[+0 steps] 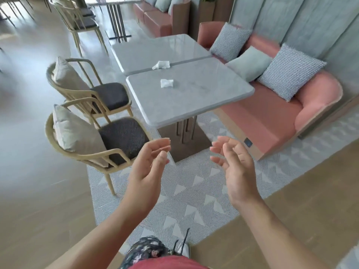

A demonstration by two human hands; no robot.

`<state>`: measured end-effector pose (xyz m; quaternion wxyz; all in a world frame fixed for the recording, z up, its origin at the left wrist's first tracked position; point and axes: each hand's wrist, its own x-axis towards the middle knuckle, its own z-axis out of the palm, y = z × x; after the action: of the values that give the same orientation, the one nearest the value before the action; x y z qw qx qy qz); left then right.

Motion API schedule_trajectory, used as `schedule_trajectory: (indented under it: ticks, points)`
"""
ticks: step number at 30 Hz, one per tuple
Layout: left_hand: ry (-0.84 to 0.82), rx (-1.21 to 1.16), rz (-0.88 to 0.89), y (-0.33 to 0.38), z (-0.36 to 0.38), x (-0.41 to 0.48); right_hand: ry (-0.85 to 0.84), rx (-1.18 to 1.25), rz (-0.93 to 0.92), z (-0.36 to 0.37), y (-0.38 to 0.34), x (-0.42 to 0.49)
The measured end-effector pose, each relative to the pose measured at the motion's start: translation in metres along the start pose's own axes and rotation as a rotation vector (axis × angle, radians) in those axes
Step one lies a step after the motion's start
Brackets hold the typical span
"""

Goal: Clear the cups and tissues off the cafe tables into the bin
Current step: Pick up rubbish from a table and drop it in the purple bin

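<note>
Tissues: near tissue (166, 83), far tissue (161, 65) on tables; your left hand (148, 164), right hand (233, 162) loose, empty—step in, pinch each.

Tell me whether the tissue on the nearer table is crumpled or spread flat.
Crumpled. The tissue on the nearer table sits as a small bunched wad with raised folds, not a flat sheet.

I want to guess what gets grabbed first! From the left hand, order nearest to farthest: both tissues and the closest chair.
1. Closest chair, beside the left hand.
2. Near tissue, front table.
3. Far tissue, back table edge.
</note>
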<state>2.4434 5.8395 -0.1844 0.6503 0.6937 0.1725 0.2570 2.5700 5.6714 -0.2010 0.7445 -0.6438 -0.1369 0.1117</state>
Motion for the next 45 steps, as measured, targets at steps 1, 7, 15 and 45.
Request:
schedule_trajectory:
  ticks: [1, 7, 15, 45]
  points:
    - [0.003, 0.004, 0.000, -0.003, 0.004, 0.016, 0.000, -0.004, -0.003, 0.000, 0.001, 0.016]
    - [0.017, -0.039, -0.015, -0.027, 0.020, 0.121, 0.029, -0.010, 0.005, 0.008, 0.012, 0.120]
    - [0.006, -0.075, -0.031, -0.068, 0.025, 0.303, 0.062, 0.001, 0.015, 0.052, 0.040, 0.286]
    - [0.315, 0.213, -0.271, -0.208, 0.058, 0.694, -0.290, -0.076, 0.219, 0.164, 0.142, 0.753]
